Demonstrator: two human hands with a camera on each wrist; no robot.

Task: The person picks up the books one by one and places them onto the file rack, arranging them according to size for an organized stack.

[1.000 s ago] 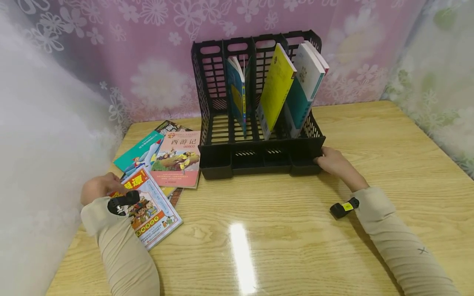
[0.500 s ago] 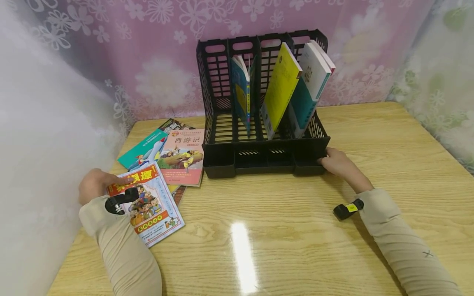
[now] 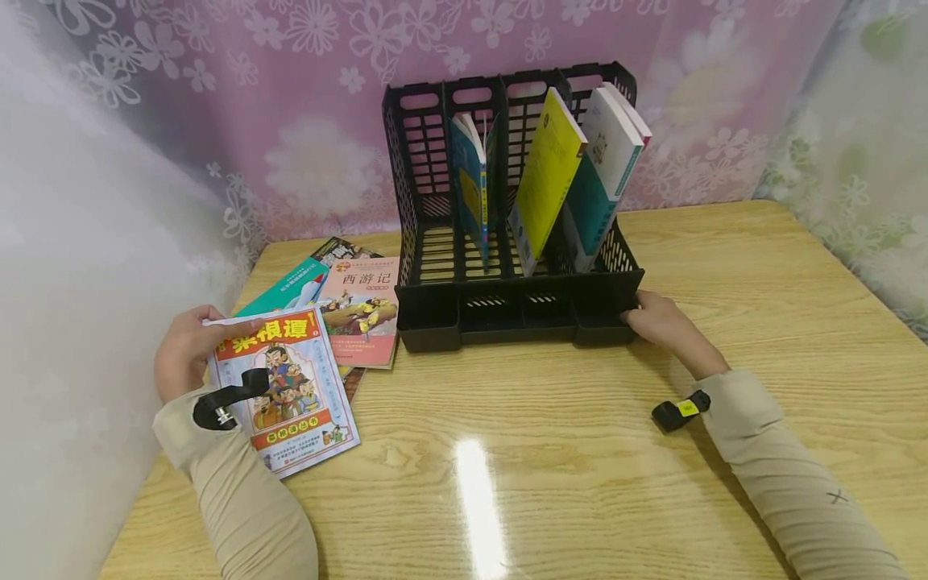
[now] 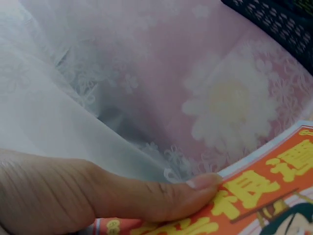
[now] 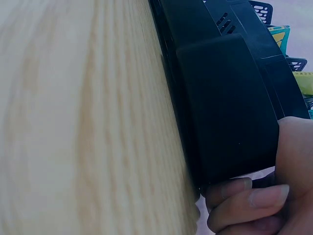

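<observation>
My left hand (image 3: 184,346) grips a comic-style book (image 3: 293,395) by its upper left part. The book has an orange title band with yellow characters and a crowd of cartoon figures. In the left wrist view my thumb (image 4: 146,198) lies across the cover's top edge; the fingers beneath are hidden. My right hand (image 3: 660,322) holds the front right corner of a black book rack (image 3: 515,312). Curled fingers (image 5: 244,208) show at that corner in the right wrist view. Several books stand in the rack, among them a yellow one (image 3: 547,177) that leans.
Overlapping books lie left of the rack, with a pink book (image 3: 358,346) on top and a teal one (image 3: 283,290) partly beneath. A blue book (image 3: 467,185) and a white-and-teal book (image 3: 602,177) stand in the rack. A floral curtain (image 3: 312,145) hangs behind the wooden table (image 3: 580,467).
My left hand has taken hold of the orange-banded book and raised its upper edge, tilting the cover up over the pile. My right hand stays at the rack's corner.
</observation>
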